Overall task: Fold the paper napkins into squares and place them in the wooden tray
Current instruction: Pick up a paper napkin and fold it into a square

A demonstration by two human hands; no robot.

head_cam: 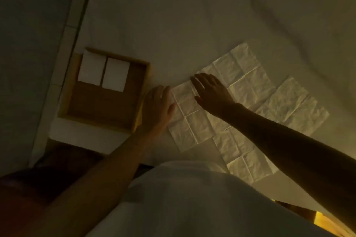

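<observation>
A square wooden tray (pixel 74 84) lies at the left on the white sheet, with two folded white napkins (pixel 92 70) (pixel 115 77) side by side along its far end. To its right, several unfolded, creased paper napkins (pixel 242 79) lie flat and overlapping. My left hand (pixel 157 110) rests flat, fingers apart, on the left edge of the nearest napkin (pixel 185 100), beside the tray. My right hand (pixel 211 92) lies flat on the same napkin, fingers spread. Neither hand holds anything.
The white sheet (pixel 192 15) stretches far and right, with soft wrinkles. The bed's edge and a dark floor strip (pixel 28 44) run down the left. My white-clothed torso (pixel 192 198) fills the bottom middle. The light is dim.
</observation>
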